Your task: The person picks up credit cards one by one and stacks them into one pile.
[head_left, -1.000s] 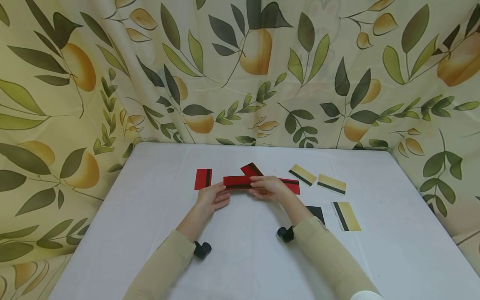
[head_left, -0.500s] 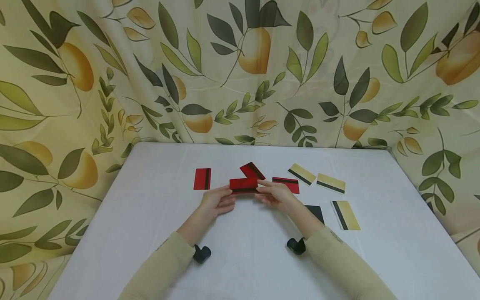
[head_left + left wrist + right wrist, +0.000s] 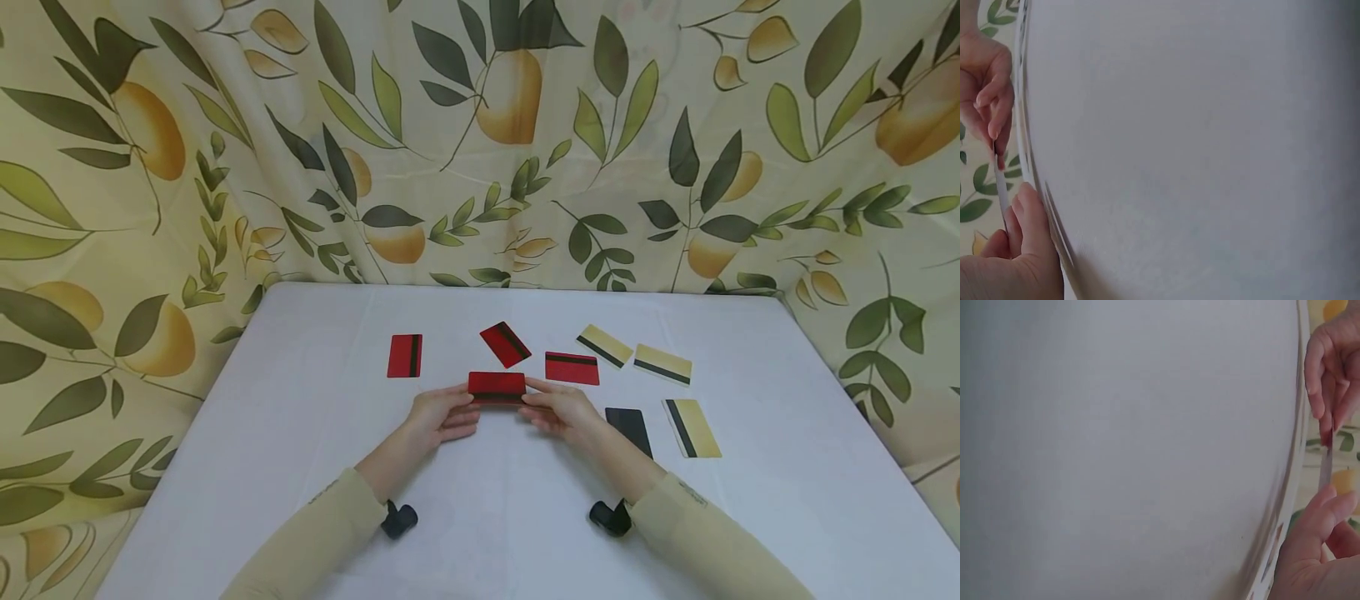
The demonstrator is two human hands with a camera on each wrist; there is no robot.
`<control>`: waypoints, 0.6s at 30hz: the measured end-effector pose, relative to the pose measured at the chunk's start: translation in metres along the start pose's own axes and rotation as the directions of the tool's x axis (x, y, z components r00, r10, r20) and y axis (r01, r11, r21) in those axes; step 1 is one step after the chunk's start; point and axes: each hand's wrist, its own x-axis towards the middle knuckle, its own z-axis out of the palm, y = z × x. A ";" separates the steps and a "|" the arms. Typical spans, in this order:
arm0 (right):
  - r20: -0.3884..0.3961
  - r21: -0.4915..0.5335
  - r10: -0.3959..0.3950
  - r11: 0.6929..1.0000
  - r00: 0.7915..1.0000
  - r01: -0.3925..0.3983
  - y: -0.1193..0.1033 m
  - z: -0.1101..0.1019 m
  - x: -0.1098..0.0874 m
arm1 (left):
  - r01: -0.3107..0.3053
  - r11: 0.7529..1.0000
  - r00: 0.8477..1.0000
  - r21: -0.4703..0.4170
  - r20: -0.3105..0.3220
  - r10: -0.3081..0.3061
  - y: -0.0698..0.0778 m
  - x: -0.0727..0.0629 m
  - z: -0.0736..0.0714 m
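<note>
Held between both hands is a red card [image 3: 497,385] with a dark magnetic stripe along its lower part. My left hand [image 3: 442,415] pinches its left end, and my right hand [image 3: 564,410] pinches the right end. Both wrist views show the card edge-on as a thin pale strip [image 3: 1002,187] [image 3: 1325,469] between the fingertips. Just beyond it on the table lie a tilted red card [image 3: 506,343] and another red card [image 3: 572,367]. A third red card [image 3: 405,356] lies upright to the left.
Several gold cards with dark stripes [image 3: 693,428] lie on the right of the white table [image 3: 300,467]. Beside my right wrist is a black card [image 3: 628,429], partly covered by the forearm. A fruit-patterned cloth [image 3: 480,183] hangs behind the table.
Both hands have brought the held red card toward the body and slightly right. My right hand has shifted from over its face to its right end, and the cards behind are uncovered.
</note>
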 end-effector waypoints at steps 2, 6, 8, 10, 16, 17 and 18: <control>-0.012 -0.008 0.003 1.000 1.000 -0.004 0.003 -0.001 -0.002 | 0.008 1.000 1.000 0.015 -0.001 -0.008 -0.002 -0.001 0.001; -0.030 -0.025 0.015 1.000 0.999 -0.015 0.009 -0.003 -0.006 | 0.024 0.999 1.000 0.046 -0.017 -0.024 -0.007 -0.004 0.003; -0.036 -0.029 0.023 0.999 0.999 -0.024 0.011 -0.004 -0.008 | 0.027 0.998 0.999 0.058 -0.022 -0.026 -0.008 -0.005 0.005; -0.047 -0.038 0.028 0.999 0.999 -0.030 0.014 -0.004 -0.009 | 0.028 0.997 0.999 0.068 -0.024 -0.027 -0.010 -0.006 0.005; -0.076 -0.070 0.042 0.996 0.996 -0.047 0.018 -0.006 -0.012 | 0.031 0.996 0.999 0.088 -0.014 -0.030 -0.014 -0.008 0.005; -0.076 -0.077 0.044 0.996 0.996 -0.049 0.019 -0.006 -0.013 | 0.033 0.995 0.999 0.090 -0.013 -0.032 -0.014 -0.008 0.005; -0.076 -0.078 0.046 0.996 0.996 -0.052 0.019 -0.007 -0.013 | 0.037 0.995 0.999 0.091 -0.013 -0.036 -0.015 -0.009 0.005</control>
